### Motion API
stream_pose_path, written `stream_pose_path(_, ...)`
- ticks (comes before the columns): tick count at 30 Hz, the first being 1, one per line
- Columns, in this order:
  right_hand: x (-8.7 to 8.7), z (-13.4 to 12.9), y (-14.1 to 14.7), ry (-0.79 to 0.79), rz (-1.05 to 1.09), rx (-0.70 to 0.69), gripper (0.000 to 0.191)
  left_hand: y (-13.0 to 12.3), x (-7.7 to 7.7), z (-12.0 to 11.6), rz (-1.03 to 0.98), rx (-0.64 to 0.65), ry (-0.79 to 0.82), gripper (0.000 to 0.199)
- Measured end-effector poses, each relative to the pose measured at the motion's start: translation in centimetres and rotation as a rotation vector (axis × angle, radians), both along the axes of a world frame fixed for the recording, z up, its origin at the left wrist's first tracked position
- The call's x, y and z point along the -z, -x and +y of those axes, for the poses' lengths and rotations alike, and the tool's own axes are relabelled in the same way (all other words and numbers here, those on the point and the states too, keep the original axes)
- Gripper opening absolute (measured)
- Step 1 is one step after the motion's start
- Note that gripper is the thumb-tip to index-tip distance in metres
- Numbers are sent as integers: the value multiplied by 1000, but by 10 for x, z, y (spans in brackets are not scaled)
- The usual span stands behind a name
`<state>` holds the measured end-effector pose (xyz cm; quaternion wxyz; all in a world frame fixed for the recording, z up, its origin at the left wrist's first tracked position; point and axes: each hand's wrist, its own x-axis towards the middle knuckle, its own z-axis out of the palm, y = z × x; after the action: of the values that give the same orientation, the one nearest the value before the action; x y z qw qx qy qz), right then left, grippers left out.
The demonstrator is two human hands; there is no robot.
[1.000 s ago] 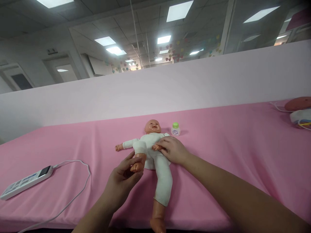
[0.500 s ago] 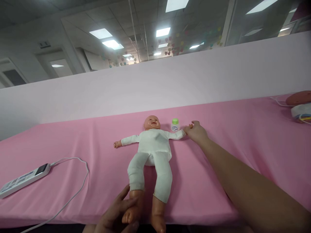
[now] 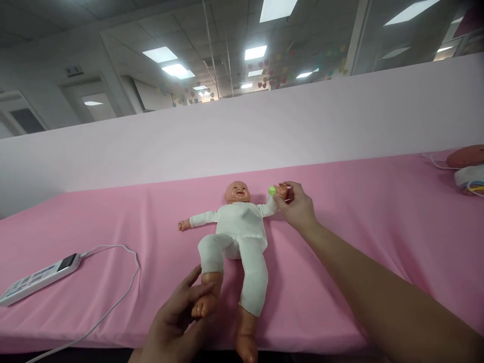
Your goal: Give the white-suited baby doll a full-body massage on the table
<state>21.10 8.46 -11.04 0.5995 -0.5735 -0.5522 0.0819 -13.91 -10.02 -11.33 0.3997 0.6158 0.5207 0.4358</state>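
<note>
A baby doll (image 3: 242, 222) in a white cloth suit lies on its back, face up, feet toward me. My left hand (image 3: 181, 312) is closed round the doll's foot on the left of the view, and that leg is bent and raised. With my right hand (image 3: 297, 204) I grip the doll's hand on the right side, its forearm lifted. Just behind that forearm stands a small jar with a green lid (image 3: 272, 190), its body mostly hidden. The doll's other arm and other leg lie stretched out on the pink sheet (image 3: 310, 282).
A white power strip (image 3: 40, 277) with a white cable (image 3: 130, 287) lies at the left. At the far right edge are a partly seen brown object (image 3: 466, 156) and a white bundle (image 3: 469, 176). A low white wall (image 3: 242, 136) runs behind the sheet.
The doll's hand in my right hand has moved left and up, now in front of the jar. My left hand has raised the doll's foot, and the knee is more bent.
</note>
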Motion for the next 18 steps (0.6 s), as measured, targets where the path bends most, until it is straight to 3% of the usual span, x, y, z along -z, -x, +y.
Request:
stream_pose_path(2,-1,-8,23,-137,-61,-129,39,-9,-8,14,-35,3,-65,44)
stream_pose_path(7,7,-21,63,-186,-369,-327,27,-36,-17,49,-114,44,-130,38)
stream_pose_path(13,14,-23,70,-223,-597,-428,27,-48,-21,71,-300,39,6,50)
stream_pose_path(18,15,-21,64,-214,-559,-484,26,-50,-21,61,-361,57,7,43)
